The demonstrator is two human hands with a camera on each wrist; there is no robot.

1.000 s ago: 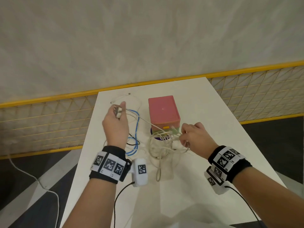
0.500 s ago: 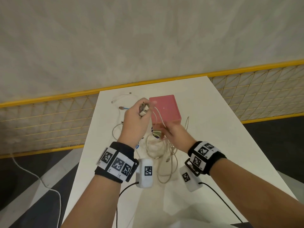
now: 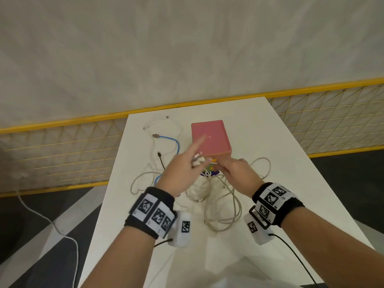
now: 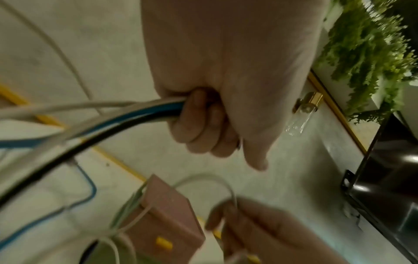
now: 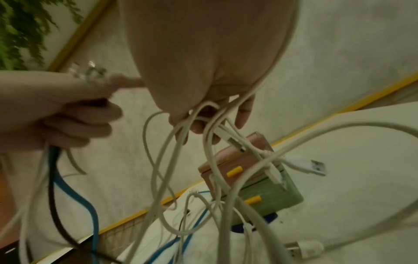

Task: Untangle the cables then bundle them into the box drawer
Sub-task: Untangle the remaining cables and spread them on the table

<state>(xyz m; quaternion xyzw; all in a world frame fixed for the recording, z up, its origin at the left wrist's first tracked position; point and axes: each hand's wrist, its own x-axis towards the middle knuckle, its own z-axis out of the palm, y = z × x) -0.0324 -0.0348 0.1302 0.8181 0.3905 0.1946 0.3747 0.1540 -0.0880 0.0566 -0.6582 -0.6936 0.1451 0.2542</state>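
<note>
A pink box point(image 3: 209, 138) stands at the table's far middle, its green drawer point(image 5: 271, 192) pulled out toward me. My left hand point(image 3: 185, 169) hovers in front of the box with its index finger stretched out. Its other fingers point(image 4: 199, 121) are curled round white, blue and black cables point(image 4: 126, 114). My right hand point(image 3: 234, 173) is close beside it on the right and grips several white cables point(image 5: 217, 160) that hang down in loops. A white tangle point(image 3: 222, 206) lies on the table below both hands. The blue cable point(image 3: 169, 140) and a black plug point(image 3: 160, 155) trail off to the left.
The white table point(image 3: 270, 142) is narrow, with open floor on both sides. A yellow mesh fence point(image 3: 62, 146) runs behind it. A short white cable point(image 3: 158, 122) lies at the far left corner. A loose white cord point(image 3: 52, 223) lies on the floor at left.
My left hand has carried its cable ends from the table's left side to the box front. My right hand moved left and forward to meet it, dragging white loops along.
</note>
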